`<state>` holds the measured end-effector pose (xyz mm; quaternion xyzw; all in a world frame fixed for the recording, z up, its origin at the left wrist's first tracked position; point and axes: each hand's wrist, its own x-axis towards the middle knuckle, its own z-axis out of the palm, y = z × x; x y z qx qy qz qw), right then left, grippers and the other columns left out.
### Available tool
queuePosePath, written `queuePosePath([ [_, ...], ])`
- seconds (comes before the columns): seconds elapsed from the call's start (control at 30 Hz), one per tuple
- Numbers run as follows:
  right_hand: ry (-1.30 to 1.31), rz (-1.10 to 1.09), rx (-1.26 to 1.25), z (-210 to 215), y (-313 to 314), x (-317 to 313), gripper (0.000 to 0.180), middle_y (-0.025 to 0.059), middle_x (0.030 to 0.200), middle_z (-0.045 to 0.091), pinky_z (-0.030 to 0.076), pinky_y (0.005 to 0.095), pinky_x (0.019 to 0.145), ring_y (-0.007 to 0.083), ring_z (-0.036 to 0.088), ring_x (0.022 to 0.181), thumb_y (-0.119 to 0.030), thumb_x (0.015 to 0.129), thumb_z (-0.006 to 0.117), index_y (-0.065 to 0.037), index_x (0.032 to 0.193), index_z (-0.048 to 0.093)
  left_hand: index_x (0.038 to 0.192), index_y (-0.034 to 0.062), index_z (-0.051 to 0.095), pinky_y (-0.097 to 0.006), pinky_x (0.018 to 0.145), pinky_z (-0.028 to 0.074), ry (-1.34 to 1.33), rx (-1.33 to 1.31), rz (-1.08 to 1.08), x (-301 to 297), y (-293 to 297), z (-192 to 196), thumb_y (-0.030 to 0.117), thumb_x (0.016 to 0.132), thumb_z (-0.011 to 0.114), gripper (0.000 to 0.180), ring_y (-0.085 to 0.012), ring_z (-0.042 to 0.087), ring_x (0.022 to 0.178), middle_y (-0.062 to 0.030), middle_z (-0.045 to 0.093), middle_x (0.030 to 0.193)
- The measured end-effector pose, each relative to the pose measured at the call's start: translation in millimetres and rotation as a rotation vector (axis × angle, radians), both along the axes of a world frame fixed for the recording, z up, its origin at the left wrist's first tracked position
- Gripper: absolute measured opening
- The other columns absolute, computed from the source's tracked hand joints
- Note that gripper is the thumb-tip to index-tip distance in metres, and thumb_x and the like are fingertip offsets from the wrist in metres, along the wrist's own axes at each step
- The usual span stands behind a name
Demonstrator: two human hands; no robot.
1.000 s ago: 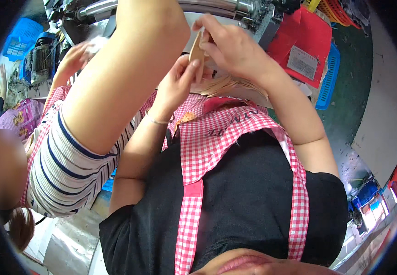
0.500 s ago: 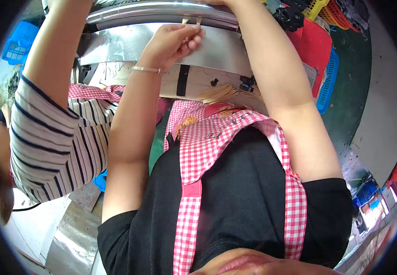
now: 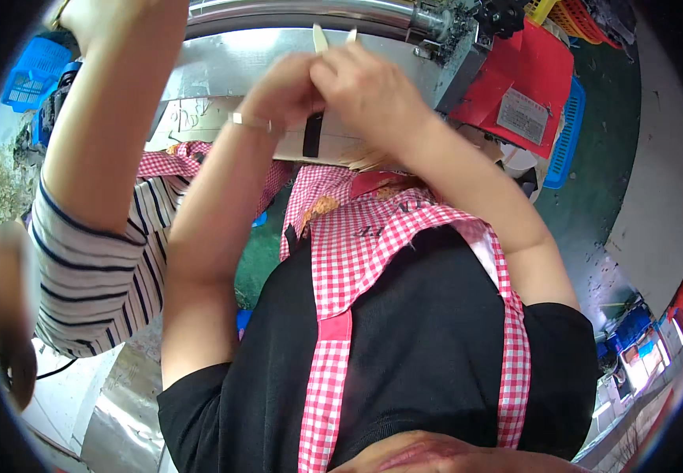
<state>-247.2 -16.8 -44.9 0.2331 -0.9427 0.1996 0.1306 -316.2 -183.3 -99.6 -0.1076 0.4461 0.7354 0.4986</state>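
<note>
While the left hand (image 3: 284,87) is partly overlapped by the right hand (image 3: 366,87) in the head view, a pale strip (image 3: 320,38) and a second pale strip (image 3: 351,36) are seen jutting just beyond them, over the metal plate (image 3: 223,67) and near the steel roller (image 3: 302,9). The fingers of both hands are curled, but because of blur and overlap it cannot be told which of them grasp the strips. A strip could be dropped or bent if it is pinched unevenly, and fingertips could be nipped if the roller is turning, which cannot be judged. As a co-worker's bare arm (image 3: 109,134) is stretched across the plate's left side, a knock is also possible. Below the plate, the pale desk (image 3: 191,128) is crossed by a black band (image 3: 313,135), and a bundle of tan strips (image 3: 363,155) is partly hidden from view. Farther right, a red panel (image 3: 515,67) is set beside a blue basket (image 3: 568,142), with green floor (image 3: 605,110) beyond; another blue basket (image 3: 35,69) is seen far left.
</note>
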Motion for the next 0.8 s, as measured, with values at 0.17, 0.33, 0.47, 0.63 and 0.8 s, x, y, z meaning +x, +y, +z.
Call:
queuePosePath([
  [0.17, -0.038, 0.063, -0.129, -3.9, 21.0, -34.4, 0.014, 0.0170, 0.097, 0.064, 0.057, 0.0411, 0.080, 0.0340, 0.064, 0.090, -0.002, 0.083, 0.058, 0.000, 0.097, 0.062, 0.114, 0.0033, 0.064, -0.032, 0.080, 0.059, 0.060, 0.057, 0.047, -51.2, -3.3, -36.2, 0.025, 0.103, 0.056, 0.026, -0.0131, 0.068, 0.091, -0.0067, 0.069, 0.108],
  [0.33, -0.205, 0.132, -0.416, -16.5, 36.5, 84.3, 0.023, 0.0134, 0.098, 0.066, 0.059, 0.0404, 0.079, 0.0301, 0.069, 0.094, -0.006, 0.082, 0.064, -0.007, 0.105, 0.066, 0.097, -0.0006, 0.071, -0.030, 0.070, 0.058, 0.321, -0.305, -0.265, 64.1, -8.2, 32.7, 0.025, 0.096, 0.069, 0.026, -0.0191, 0.070, 0.074, -0.0061, 0.072, 0.082],
  [0.47, -0.675, 0.072, -0.124, -138.7, 61.5, 147.7, 0.027, 0.0163, 0.108, 0.064, 0.055, 0.0426, 0.084, 0.0358, 0.066, 0.100, -0.003, 0.084, 0.063, -0.003, 0.111, 0.063, 0.097, -0.0004, 0.072, -0.032, 0.068, 0.055, 0.971, -0.744, -0.423, 135.9, 8.0, -86.6, 0.028, 0.088, 0.078, 0.030, -0.0235, 0.069, 0.074, -0.0133, 0.071, 0.086],
  [0.63, -0.582, -0.181, -0.010, -189.7, 45.9, 132.6, 0.030, 0.0146, 0.115, 0.061, 0.052, 0.0448, 0.088, 0.0382, 0.058, 0.113, -0.006, 0.083, 0.064, -0.005, 0.113, 0.061, 0.116, 0.0070, 0.063, -0.045, 0.086, 0.051, 1.419, -0.738, -0.398, 151.0, 9.5, -157.9, 0.024, 0.080, 0.080, 0.044, -0.0388, 0.062, 0.098, -0.0182, 0.063, 0.106],
  [0.8, -0.618, -0.038, -0.076, -205.8, 42.2, 127.8, 0.027, 0.0141, 0.122, 0.058, 0.048, 0.0483, 0.097, 0.0310, 0.052, 0.126, -0.010, 0.091, 0.052, -0.010, 0.117, 0.058, 0.120, 0.0076, 0.063, -0.047, 0.087, 0.050, 1.578, -0.788, -0.388, 152.6, 12.5, -126.7, 0.023, 0.085, 0.074, 0.040, -0.0392, 0.062, 0.100, -0.0176, 0.064, 0.110],
])
